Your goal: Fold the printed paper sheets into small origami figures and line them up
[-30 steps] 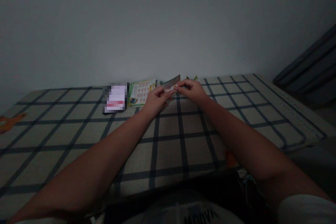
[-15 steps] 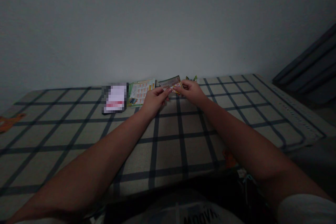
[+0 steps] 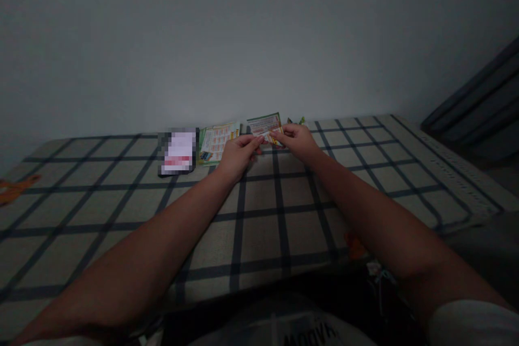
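My left hand (image 3: pixel 240 154) pinches the lower left edge of a small printed card (image 3: pixel 265 124), thumb on top. On the card's right side my right hand (image 3: pixel 298 140) grips it too, its thumb lying over the lower part. The card is tilted up, its green-edged face with dense print toward me. A yellow and red strip shows along its bottom, partly under the fingers. Left of my left hand, several printed sheets (image 3: pixel 217 141) lie stacked on the checked cloth, their right edge partly covered by that hand.
A flat, dark-edged item (image 3: pixel 178 152), pixelated, lies left of the sheets. Behind my right hand is a small green piece (image 3: pixel 301 120). The checked tablecloth (image 3: pixel 259 232) reaches a grey wall (image 3: pixel 259 38). An orange shape (image 3: pixel 18 188) shows at the left edge, a dark curtain (image 3: pixel 482 97) at right.
The printed card has tipped further upright, so more of its printed face shows. Both hands keep their hold, with only a slight shift of the fingers.
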The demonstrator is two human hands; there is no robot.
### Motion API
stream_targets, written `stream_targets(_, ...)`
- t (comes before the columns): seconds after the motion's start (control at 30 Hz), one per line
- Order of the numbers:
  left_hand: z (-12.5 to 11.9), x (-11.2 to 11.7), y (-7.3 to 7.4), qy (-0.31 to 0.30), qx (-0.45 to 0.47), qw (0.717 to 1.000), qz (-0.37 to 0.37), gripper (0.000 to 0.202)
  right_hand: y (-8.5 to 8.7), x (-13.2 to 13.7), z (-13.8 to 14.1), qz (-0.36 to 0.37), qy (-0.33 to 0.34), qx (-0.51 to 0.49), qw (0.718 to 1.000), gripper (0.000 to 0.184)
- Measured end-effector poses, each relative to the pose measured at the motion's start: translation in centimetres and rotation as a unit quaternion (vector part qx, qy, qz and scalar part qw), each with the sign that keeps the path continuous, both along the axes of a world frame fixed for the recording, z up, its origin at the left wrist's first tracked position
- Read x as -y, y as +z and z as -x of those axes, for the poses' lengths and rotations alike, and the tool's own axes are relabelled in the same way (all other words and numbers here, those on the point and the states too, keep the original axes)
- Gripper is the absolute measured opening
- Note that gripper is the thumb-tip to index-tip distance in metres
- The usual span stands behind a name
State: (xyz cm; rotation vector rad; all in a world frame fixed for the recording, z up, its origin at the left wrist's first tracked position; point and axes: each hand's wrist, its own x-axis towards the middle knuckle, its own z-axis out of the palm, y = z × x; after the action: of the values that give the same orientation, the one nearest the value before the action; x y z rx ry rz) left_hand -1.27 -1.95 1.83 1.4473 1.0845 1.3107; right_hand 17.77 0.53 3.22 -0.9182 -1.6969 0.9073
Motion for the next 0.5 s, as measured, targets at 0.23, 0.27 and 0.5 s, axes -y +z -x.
stream_targets(0.23,0.04,-0.33,-0.24,-0.001,0.012,1.0,0.002,0.041,-0.09,0.04,-0.15,0.01,0.005,0.005,1.0,0.051)
stream_targets(0.27,0.05,-0.35,-0.27,-0.002,0.013,1.0,0.001,0.04,-0.08,0.05,-0.17,0.009,0.004,0.005,1.0,0.051)
stream_targets(0.5,-0.01,-0.28,-0.25,-0.017,0.043,0.999,0.021,0.044,0.21,0.15,-0.09,-0.009,-0.007,0.002,1.0,0.048)
